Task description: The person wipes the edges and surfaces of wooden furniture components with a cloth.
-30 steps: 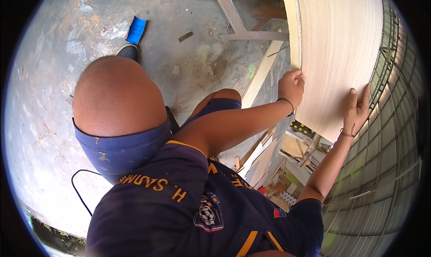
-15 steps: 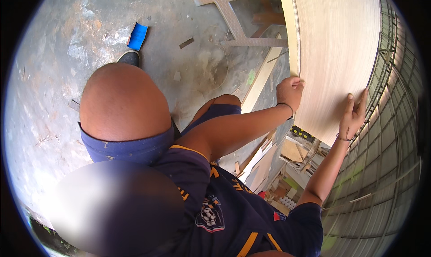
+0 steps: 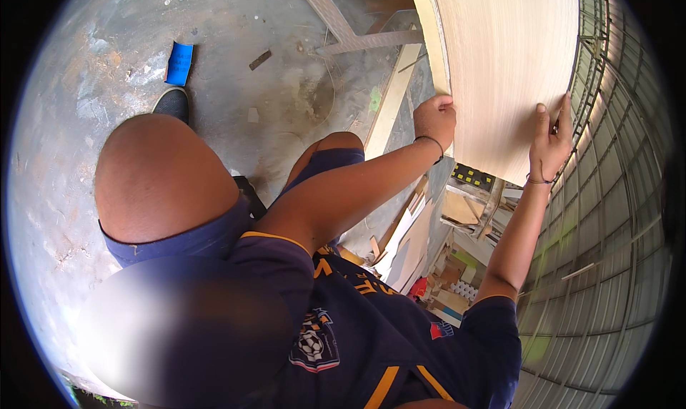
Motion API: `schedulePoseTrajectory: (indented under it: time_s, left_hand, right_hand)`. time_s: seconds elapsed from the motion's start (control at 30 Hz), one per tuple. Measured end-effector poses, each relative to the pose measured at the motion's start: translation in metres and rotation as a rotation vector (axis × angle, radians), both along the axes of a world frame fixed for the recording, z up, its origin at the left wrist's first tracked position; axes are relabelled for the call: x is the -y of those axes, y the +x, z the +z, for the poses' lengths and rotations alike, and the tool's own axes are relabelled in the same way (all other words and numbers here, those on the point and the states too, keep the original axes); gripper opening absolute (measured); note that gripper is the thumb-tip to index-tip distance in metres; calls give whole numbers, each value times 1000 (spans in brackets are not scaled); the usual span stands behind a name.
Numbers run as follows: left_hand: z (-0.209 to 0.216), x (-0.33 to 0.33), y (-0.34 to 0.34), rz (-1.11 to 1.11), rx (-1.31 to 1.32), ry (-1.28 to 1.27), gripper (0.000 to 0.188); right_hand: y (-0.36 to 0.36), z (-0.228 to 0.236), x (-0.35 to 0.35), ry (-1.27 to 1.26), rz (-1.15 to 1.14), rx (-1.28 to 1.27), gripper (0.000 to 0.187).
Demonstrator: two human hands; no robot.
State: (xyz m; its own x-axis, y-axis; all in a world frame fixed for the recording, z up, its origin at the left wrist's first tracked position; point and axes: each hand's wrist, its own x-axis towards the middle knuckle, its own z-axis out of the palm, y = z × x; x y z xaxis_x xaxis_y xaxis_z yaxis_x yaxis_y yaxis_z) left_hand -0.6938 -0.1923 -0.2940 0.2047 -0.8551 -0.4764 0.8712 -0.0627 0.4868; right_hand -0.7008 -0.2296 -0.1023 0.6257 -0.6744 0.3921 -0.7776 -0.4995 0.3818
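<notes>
Latest change: the left hand (image 3: 434,119) appeared more curled against the left edge of the board (image 3: 511,66); whether it pinched could not be told. The right hand (image 3: 550,143) rested at the board's right edge, its thumb and forefinger spread. Judged: board still being steadied. Versus half a second earlier, the view had swung; board and blue scrap (image 3: 179,63), well left of it, sat further left.

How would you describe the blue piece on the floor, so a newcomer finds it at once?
From the wood-grain board at upper right, go left across the grey floor to the dark shoe. The blue piece lies at its toe, its bright colour unlike the dark strip.
</notes>
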Motion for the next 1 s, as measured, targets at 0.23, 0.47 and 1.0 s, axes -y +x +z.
schedulePoseTrajectory:
  time_s: [0.23, 0.47, 1.0]
  left_hand:
    - [4, -1, 1, -41, -13, 6, 30]
    - [-2, 8, -3, -57, 3, 54, 31]
    - [-5, 12, -2, -65, 58, 45, 31]
  right_hand:
    - [-4, -1, 2, -17, 9, -29, 57]
    - [-7, -2, -4, -30, -67, -84, 71]
    - [-15, -5, -6, -61, -35, -101, 70]
